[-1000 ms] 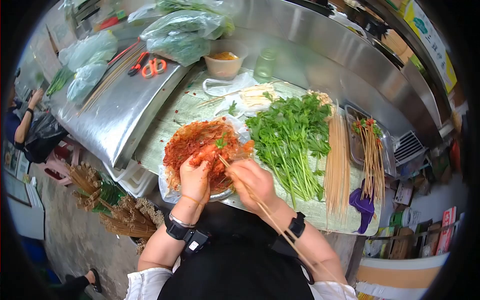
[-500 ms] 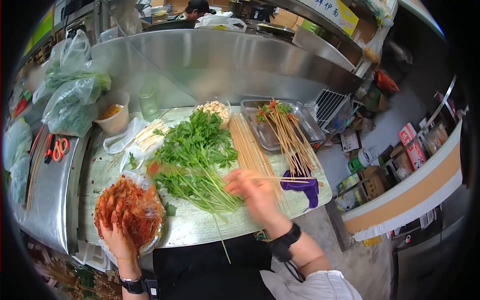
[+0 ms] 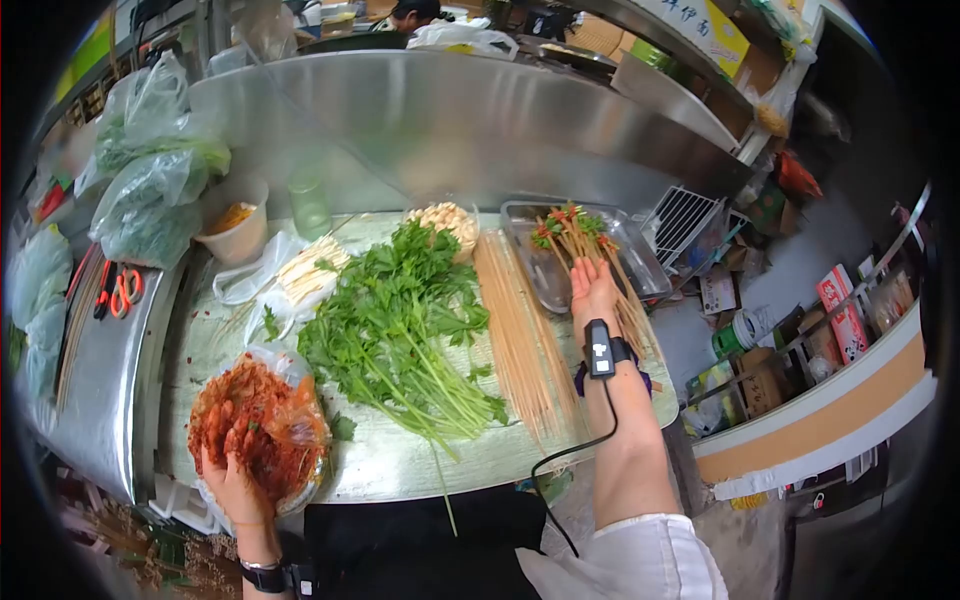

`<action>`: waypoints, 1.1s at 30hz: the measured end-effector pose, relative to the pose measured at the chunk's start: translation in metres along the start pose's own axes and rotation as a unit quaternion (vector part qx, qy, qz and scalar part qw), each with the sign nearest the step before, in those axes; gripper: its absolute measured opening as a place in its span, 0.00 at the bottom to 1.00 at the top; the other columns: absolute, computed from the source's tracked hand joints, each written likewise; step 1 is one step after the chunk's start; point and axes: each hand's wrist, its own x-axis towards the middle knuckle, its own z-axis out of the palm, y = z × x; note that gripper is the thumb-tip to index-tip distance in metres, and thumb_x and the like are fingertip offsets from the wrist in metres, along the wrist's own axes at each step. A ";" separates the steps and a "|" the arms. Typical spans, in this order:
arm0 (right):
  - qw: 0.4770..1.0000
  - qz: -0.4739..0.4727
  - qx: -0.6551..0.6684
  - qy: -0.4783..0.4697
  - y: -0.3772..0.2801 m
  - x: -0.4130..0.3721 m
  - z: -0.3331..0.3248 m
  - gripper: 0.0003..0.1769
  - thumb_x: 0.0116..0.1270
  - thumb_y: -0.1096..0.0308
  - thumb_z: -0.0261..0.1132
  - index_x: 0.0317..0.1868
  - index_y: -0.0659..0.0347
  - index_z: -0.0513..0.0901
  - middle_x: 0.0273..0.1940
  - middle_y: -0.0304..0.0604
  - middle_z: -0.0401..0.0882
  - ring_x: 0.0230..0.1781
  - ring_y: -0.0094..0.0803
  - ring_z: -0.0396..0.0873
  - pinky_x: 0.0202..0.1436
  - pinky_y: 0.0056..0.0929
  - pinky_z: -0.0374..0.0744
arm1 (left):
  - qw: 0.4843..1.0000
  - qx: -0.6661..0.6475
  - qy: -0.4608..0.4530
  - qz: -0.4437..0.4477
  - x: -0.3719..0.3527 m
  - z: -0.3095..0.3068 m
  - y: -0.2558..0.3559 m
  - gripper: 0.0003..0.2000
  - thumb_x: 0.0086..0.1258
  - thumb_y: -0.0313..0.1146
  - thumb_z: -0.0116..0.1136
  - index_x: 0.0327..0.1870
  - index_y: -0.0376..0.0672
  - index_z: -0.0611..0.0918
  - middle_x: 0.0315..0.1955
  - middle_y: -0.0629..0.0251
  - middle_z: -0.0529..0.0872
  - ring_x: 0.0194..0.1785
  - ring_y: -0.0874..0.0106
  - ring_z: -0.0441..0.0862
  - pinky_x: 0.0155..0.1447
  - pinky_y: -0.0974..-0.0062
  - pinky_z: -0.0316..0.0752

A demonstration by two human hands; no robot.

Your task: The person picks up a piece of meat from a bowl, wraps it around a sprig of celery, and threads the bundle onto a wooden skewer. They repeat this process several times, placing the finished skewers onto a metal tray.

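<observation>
My left hand lies in a heap of red chili-coated food in a plastic-lined bowl, its red-smeared fingers spread apart. My right hand is stretched out at the metal tray, its fingers touching a bundle of wooden skewers with leafy green and red ends. I see no separate skewer in that hand. Between my hands, a large bunch of leafy celery lies on the table, stems towards me. Bare wooden skewers lie in a row right of it.
Pale strips lie on a white bag behind the celery. A tub of pale pieces, a green glass and a white tub stand along the back. Orange-handled scissors lie left. A person is beyond the metal partition.
My right hand has moved from beside the celery stems up and right to the bundle on the tray; the skewer it held now cannot be told apart. My left hand stays in the red heap.
</observation>
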 end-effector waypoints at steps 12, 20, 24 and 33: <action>0.786 0.118 -0.454 -0.403 0.031 -0.149 0.046 0.09 0.61 0.68 0.63 0.40 0.62 0.80 0.29 0.37 0.80 0.24 0.17 0.74 0.24 0.14 0.72 | 1.000 0.006 -0.020 -0.006 0.001 -0.012 -0.010 0.16 0.69 0.25 0.45 0.57 0.34 0.70 0.54 0.57 0.75 0.55 0.66 0.75 0.58 0.70 0.72; 0.614 -0.023 -0.646 -0.454 0.089 -0.149 0.057 0.09 0.54 0.66 0.67 0.32 0.62 0.82 0.26 0.39 0.81 0.26 0.24 0.77 0.29 0.21 0.74 | 0.999 0.023 -0.028 0.015 0.001 -0.017 -0.016 0.15 0.67 0.23 0.47 0.55 0.32 0.73 0.52 0.59 0.77 0.53 0.70 0.76 0.57 0.74 0.72; 0.711 0.095 -0.522 -0.462 0.030 -0.160 0.084 0.12 0.61 0.67 0.62 0.44 0.61 0.79 0.29 0.38 0.81 0.25 0.19 0.75 0.29 0.18 0.74 | 0.999 0.021 -0.025 0.016 -0.001 -0.016 -0.014 0.15 0.66 0.21 0.46 0.54 0.32 0.73 0.51 0.60 0.78 0.52 0.70 0.76 0.57 0.74 0.72; 0.815 0.206 -0.290 -0.457 -0.003 -0.183 0.097 0.19 0.64 0.72 0.57 0.56 0.64 0.73 0.30 0.34 0.78 0.24 0.15 0.70 0.29 0.11 0.70 | 0.999 0.023 -0.021 0.022 -0.001 -0.016 -0.015 0.13 0.68 0.23 0.47 0.52 0.32 0.75 0.49 0.61 0.79 0.50 0.72 0.78 0.55 0.75 0.73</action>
